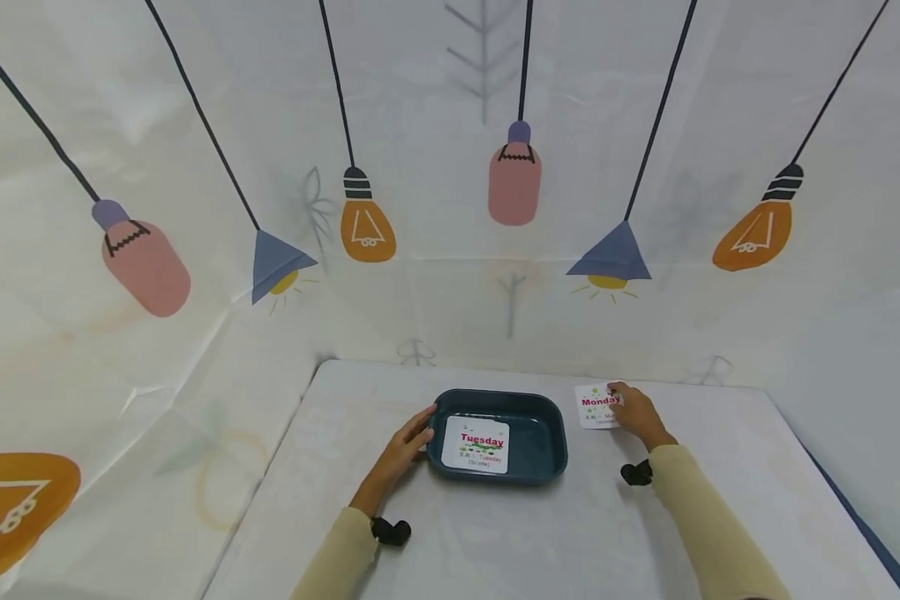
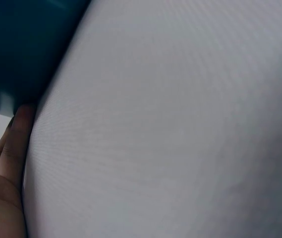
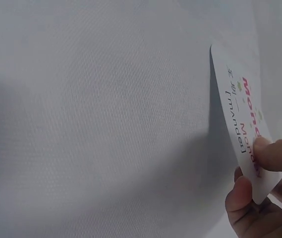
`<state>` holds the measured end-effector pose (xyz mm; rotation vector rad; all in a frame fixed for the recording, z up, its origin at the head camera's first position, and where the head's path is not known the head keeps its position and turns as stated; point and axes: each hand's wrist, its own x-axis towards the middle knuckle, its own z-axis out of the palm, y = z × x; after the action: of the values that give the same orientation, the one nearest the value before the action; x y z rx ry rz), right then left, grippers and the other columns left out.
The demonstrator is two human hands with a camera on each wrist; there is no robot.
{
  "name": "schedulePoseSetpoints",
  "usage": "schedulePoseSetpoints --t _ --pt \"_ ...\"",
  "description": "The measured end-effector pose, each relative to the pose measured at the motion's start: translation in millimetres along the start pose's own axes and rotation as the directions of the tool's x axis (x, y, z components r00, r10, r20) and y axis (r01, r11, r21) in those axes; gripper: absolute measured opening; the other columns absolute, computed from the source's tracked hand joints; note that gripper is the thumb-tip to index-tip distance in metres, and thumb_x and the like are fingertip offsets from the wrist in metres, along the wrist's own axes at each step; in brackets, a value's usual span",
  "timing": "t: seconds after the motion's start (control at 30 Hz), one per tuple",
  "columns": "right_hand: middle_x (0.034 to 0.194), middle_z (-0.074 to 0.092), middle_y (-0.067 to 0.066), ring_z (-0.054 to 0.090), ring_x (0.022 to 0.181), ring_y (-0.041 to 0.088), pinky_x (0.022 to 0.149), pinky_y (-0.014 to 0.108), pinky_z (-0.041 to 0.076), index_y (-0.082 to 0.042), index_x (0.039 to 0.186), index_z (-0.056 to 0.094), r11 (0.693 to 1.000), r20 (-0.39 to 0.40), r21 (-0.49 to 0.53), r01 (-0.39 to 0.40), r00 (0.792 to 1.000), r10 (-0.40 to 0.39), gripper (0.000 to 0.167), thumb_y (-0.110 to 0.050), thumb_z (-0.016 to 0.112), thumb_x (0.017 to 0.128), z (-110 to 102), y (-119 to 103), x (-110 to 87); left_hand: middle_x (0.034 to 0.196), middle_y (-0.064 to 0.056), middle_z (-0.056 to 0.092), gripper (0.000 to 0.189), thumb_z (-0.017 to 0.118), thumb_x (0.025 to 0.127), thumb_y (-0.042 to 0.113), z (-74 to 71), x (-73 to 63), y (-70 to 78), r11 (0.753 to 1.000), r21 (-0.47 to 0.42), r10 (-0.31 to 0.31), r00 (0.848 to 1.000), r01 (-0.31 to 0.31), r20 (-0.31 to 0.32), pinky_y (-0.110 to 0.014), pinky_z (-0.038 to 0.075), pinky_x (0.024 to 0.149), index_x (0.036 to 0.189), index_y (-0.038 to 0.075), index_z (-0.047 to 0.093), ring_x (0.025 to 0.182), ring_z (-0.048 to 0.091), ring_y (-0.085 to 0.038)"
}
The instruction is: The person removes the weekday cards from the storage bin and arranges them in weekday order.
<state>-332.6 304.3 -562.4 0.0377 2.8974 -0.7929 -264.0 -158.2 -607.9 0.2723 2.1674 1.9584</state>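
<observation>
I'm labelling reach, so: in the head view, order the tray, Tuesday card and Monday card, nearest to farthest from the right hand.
1. Monday card: pinched in the right hand.
2. Tray: left of the Monday card.
3. Tuesday card: inside the tray, in its left half.

Pale creased backdrop (image 1: 435, 300) across the far side and left, printed with pink bulbs (image 1: 515, 187), blue lampshades (image 1: 613, 254), orange bulbs (image 1: 368, 223) on dark cords (image 1: 526, 67); faint grey plant shapes (image 1: 511, 308) among them; white table surface (image 1: 525, 542) below, blue strip (image 1: 876, 542) along its right edge
</observation>
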Motion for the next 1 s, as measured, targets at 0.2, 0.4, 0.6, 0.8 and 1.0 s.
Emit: schedulePoseSetpoints --t 0.2,0.4,0.6,0.8,1.0 --pt "0.132 0.050 0.037 0.053 0.108 0.042 0.099 0.059 0.042 0.008 0.143 0.041 1.000 0.000 -0.010 0.010 1.000 -0.010 0.051 -0.007 0.058 0.097 4 1 1.1 0.164 -0.005 0.032 0.049 0.051 0.105 0.022 1.6 -2.7 0.1 1.000 -0.003 -0.020 1.000 0.020 -0.014 -0.047 0.051 0.101 0.153 0.027 0.042 0.150 0.033 -0.032" --pt "0.121 0.048 0.038 0.053 0.099 0.040 0.092 0.057 0.045 0.010 0.141 0.042 1.000 -0.010 -0.018 0.006 1.000 -0.006 0.058 -0.011 0.067 0.093 7 1 0.6 0.163 -0.006 0.033 0.049 0.052 0.105 0.023 1.5 -0.9 0.5 1.000 0.006 -0.012 1.000 0.012 -0.015 -0.049 0.050 0.103 0.153 0.026 0.041 0.149 0.033 -0.032" --pt "0.122 0.044 0.037 0.050 0.098 0.040 0.092 0.057 0.046 0.008 0.142 0.041 0.999 0.002 -0.022 -0.041 0.999 0.041 0.060 -0.015 0.068 0.094 14 1 0.7 0.163 -0.005 0.033 0.049 0.052 0.105 0.025 0.3 -3.6 -1.0 0.999 0.015 -0.036 0.999 0.036 -0.016 -0.048 0.050 0.104 0.153 0.027 0.042 0.150 0.033 -0.031" --pt "0.120 0.043 0.036 0.050 0.096 0.038 0.088 0.054 0.046 0.007 0.143 0.042 1.000 -0.028 -0.017 -0.025 0.999 0.024 0.058 -0.017 0.066 0.095 18 2 2.9 0.164 -0.001 0.032 0.049 0.051 0.105 0.027 -1.7 -2.2 2.2 0.998 0.050 -0.029 0.999 0.030 -0.013 -0.049 0.049 0.104 0.153 0.031 0.040 0.150 0.033 -0.029" --pt "0.122 0.042 0.038 0.049 0.098 0.041 0.090 0.057 0.046 0.006 0.142 0.043 0.999 -0.047 -0.027 -0.040 0.998 0.038 0.057 -0.015 0.067 0.095 16 2 2.4 0.163 -0.003 0.033 0.048 0.051 0.105 0.025 0.8 -0.6 6.0 0.998 0.048 -0.031 0.999 0.031 -0.012 -0.048 0.050 0.104 0.153 0.030 0.041 0.149 0.034 -0.030"
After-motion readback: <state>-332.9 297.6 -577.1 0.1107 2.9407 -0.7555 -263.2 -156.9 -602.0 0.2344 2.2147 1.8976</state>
